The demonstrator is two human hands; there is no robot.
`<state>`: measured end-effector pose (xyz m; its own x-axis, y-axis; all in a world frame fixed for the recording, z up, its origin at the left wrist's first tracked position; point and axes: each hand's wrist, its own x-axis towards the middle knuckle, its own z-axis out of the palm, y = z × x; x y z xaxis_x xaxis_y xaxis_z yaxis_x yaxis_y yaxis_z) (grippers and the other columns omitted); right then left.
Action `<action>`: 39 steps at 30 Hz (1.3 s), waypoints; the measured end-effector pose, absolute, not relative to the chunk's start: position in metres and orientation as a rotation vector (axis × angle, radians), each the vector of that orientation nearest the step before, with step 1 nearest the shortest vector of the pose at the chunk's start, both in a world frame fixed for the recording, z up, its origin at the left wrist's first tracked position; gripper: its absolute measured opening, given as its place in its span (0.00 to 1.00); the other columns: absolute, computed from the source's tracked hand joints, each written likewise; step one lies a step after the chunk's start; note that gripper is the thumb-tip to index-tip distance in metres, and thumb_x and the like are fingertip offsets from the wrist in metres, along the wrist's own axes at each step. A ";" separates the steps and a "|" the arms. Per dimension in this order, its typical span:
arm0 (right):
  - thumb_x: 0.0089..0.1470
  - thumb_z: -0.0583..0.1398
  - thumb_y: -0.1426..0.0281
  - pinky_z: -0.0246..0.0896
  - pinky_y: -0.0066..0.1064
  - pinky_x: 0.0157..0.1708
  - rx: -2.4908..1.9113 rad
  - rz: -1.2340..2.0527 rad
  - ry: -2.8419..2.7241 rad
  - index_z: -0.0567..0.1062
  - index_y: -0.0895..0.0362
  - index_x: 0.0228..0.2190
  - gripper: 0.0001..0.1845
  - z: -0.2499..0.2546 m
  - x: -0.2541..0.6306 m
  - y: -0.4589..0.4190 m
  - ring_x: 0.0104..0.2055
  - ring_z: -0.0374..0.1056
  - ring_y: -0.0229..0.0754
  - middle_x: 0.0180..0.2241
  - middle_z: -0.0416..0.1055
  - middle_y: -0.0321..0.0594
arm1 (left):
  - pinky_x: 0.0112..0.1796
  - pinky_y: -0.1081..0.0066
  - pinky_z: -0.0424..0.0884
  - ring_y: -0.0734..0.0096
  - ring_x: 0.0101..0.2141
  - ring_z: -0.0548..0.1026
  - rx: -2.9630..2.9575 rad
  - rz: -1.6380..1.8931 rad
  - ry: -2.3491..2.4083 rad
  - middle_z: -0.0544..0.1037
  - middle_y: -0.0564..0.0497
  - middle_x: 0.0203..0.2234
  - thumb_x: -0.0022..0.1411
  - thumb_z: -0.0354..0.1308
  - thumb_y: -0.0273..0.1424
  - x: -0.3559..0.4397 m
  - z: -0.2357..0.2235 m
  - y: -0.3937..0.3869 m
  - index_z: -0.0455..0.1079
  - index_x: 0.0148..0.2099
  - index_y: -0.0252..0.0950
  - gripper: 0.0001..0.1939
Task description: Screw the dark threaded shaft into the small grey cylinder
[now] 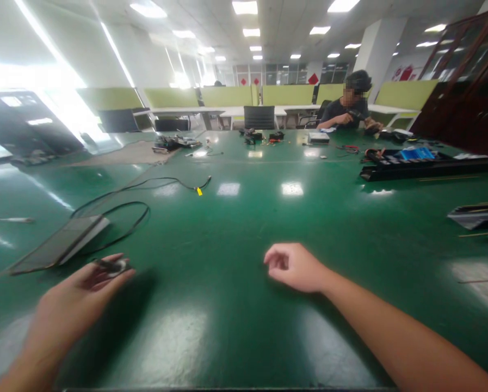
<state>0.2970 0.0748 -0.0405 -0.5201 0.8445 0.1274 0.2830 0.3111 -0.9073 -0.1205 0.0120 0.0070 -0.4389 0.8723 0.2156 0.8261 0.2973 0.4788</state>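
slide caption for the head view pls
Left hand holding a small dark object, right hand curled over a green tabletop.

The glossy tabletop (211,228) is coloured deep green, the small object (117,267) in the left hand (70,305) black and pale grey; yellow is shown by the small flat tag (199,191), lime by the upright partition panels (225,96).

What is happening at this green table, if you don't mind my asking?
The person's left hand holds a small dark-and-pale object, too blurred to identify. The right hand is loosely curled at the green table, with nothing visible in it. Beyond the left hand are a flat grey object and a yellow-tagged cable. At the table's far side, another person handles something dark.
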 end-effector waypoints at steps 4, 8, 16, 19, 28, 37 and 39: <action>0.51 0.65 0.69 0.62 0.26 0.29 -0.974 1.137 -1.987 0.76 0.57 0.40 0.12 -0.035 0.296 0.060 0.28 0.68 0.35 0.30 0.74 0.36 | 0.49 0.60 0.72 0.60 0.42 0.79 1.789 0.853 1.928 0.81 0.50 0.42 0.53 0.65 0.44 -0.022 0.020 0.045 0.71 0.51 0.38 0.25; 0.49 0.68 0.65 0.61 0.27 0.27 -1.101 0.953 -1.929 0.74 0.55 0.44 0.20 -0.034 0.300 0.062 0.26 0.66 0.35 0.29 0.73 0.35 | 0.43 0.65 0.74 0.63 0.38 0.77 2.194 0.751 1.417 0.80 0.48 0.38 0.56 0.64 0.35 0.055 0.012 0.070 0.76 0.45 0.38 0.14; 0.44 0.67 0.74 0.63 0.31 0.35 -1.092 0.750 -1.997 0.73 0.53 0.44 0.22 -0.036 0.308 0.068 0.35 0.68 0.41 0.36 0.73 0.37 | 0.45 0.66 0.71 0.64 0.42 0.76 2.299 0.806 1.184 0.78 0.48 0.42 0.58 0.62 0.28 0.093 -0.023 0.069 0.73 0.51 0.40 0.17; 0.44 0.66 0.76 0.63 0.31 0.33 -1.085 0.756 -2.035 0.74 0.53 0.41 0.20 -0.038 0.307 0.067 0.32 0.67 0.41 0.33 0.73 0.36 | 0.42 0.67 0.72 0.65 0.39 0.77 2.262 0.821 1.189 0.80 0.48 0.39 0.56 0.64 0.29 0.088 -0.026 0.066 0.73 0.45 0.38 0.13; 0.45 0.65 0.76 0.63 0.30 0.33 -1.056 0.823 -2.052 0.76 0.54 0.38 0.15 -0.036 0.304 0.065 0.33 0.69 0.41 0.34 0.75 0.36 | 0.38 0.69 0.71 0.67 0.35 0.77 2.232 0.861 1.110 0.80 0.49 0.35 0.56 0.66 0.32 0.083 -0.025 0.069 0.75 0.42 0.38 0.10; 0.51 0.64 0.75 0.62 0.30 0.35 -1.029 0.803 -2.064 0.78 0.55 0.37 0.10 -0.038 0.302 0.064 0.34 0.70 0.41 0.34 0.75 0.37 | 0.38 0.70 0.71 0.68 0.36 0.77 2.198 0.869 1.095 0.80 0.50 0.35 0.55 0.67 0.32 0.082 -0.024 0.069 0.75 0.43 0.38 0.12; 0.51 0.64 0.75 0.62 0.30 0.35 -1.024 0.788 -2.064 0.79 0.55 0.36 0.08 -0.038 0.301 0.064 0.35 0.70 0.40 0.34 0.75 0.37 | 0.38 0.70 0.71 0.68 0.36 0.77 2.195 0.869 1.083 0.80 0.50 0.35 0.55 0.68 0.32 0.083 -0.024 0.069 0.76 0.43 0.38 0.12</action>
